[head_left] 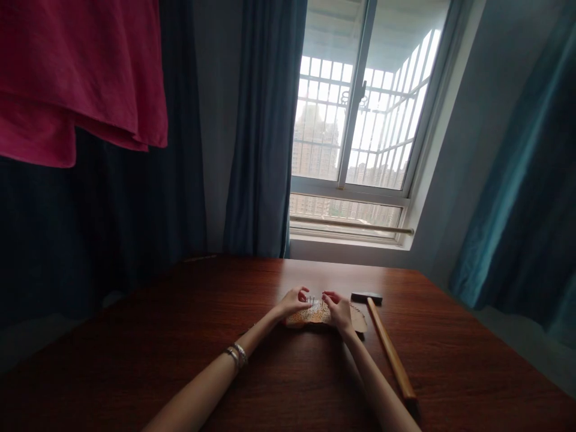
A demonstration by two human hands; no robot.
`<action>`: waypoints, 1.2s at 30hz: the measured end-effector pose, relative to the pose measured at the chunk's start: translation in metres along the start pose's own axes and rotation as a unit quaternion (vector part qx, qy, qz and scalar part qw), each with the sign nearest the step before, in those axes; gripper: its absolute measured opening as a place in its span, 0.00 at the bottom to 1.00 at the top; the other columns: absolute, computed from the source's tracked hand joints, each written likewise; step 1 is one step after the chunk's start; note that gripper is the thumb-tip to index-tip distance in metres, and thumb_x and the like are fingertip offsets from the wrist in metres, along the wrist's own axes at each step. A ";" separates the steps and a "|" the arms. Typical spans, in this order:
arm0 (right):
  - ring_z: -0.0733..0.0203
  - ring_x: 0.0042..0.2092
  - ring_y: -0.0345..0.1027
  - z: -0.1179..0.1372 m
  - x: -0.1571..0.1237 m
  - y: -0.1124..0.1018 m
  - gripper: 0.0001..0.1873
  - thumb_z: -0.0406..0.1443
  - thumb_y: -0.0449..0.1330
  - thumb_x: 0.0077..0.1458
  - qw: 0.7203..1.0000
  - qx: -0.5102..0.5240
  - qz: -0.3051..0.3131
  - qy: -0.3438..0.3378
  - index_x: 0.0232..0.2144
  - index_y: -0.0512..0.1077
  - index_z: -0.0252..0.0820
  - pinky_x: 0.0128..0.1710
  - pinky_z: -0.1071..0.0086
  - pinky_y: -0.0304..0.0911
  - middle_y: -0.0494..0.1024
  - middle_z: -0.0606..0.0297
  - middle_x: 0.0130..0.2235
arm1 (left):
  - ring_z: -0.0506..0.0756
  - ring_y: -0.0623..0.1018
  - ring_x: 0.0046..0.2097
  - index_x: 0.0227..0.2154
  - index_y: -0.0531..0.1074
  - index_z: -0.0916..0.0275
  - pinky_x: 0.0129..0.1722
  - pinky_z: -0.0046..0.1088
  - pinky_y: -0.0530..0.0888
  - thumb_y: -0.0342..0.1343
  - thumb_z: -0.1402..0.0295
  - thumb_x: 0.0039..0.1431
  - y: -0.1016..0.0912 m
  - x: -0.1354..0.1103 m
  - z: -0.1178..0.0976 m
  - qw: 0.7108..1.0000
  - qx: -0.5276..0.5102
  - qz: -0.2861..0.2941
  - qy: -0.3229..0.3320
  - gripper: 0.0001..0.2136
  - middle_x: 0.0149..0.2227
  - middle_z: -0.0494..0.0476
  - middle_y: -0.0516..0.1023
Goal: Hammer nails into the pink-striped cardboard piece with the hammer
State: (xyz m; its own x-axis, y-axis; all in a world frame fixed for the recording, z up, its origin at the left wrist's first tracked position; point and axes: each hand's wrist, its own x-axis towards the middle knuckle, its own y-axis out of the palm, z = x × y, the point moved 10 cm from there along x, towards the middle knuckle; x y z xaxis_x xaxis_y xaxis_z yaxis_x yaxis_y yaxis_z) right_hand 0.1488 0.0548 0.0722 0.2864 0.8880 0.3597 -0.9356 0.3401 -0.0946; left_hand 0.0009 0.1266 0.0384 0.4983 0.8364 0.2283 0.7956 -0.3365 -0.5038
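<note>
A pale, speckled flat piece [315,314] with uneven edges, perhaps a slab of wood, lies on the brown table. Several thin dark nails [313,301] stand up from it between my hands. My left hand [294,301] is at its left end, thumb and fingers curved apart around the space beside the nails, with no hold on one that I can make out. At the right side, my right hand [337,307] pinches a thin upright nail between thumb and fingers. The fingers partly cover the piece. A hammer [389,345] lies to the right of my right hand.
The table [234,282] has a reddish-brown wood-grain top. Behind it are a barred window [355,120] and blue curtains [265,132]. A pink cloth [90,78] hangs at the upper left. The hammer's handle points toward the near right.
</note>
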 end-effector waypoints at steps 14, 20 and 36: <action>0.56 0.35 0.73 -0.017 0.007 0.014 0.17 0.43 0.55 0.47 0.998 -0.057 0.009 -0.037 0.33 0.75 0.39 0.36 0.65 0.66 0.80 0.59 0.32 | 0.52 0.72 0.30 0.33 0.75 0.69 0.28 0.24 0.65 0.58 0.60 0.42 0.006 0.011 -0.003 0.999 0.050 -0.002 0.012 0.18 0.27 0.56 0.75; 0.58 0.35 0.73 -0.016 0.004 0.016 0.15 0.41 0.53 0.49 0.995 -0.082 0.018 -0.052 0.33 0.75 0.41 0.36 0.66 0.66 0.80 0.61 0.33 | 0.53 0.72 0.30 0.31 0.75 0.68 0.29 0.24 0.65 0.57 0.59 0.45 0.006 0.010 -0.001 0.997 0.069 -0.023 0.023 0.16 0.28 0.57 0.76; 0.59 0.33 0.71 -0.011 0.000 0.020 0.13 0.39 0.53 0.50 0.984 -0.146 0.033 -0.093 0.31 0.76 0.43 0.34 0.68 0.65 0.79 0.62 0.33 | 0.52 0.71 0.30 0.29 0.76 0.66 0.27 0.23 0.63 0.54 0.61 0.47 0.002 0.000 -0.023 0.987 0.155 -0.036 0.034 0.13 0.27 0.55 0.75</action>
State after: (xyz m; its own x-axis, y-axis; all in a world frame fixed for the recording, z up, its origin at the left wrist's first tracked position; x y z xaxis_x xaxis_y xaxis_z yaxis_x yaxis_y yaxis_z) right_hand 0.1323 0.0656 0.0598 0.1597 0.8482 0.5050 -0.8433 0.3832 -0.3769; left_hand 0.0103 0.1158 0.0567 0.4754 0.8186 0.3223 0.6915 -0.1211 -0.7122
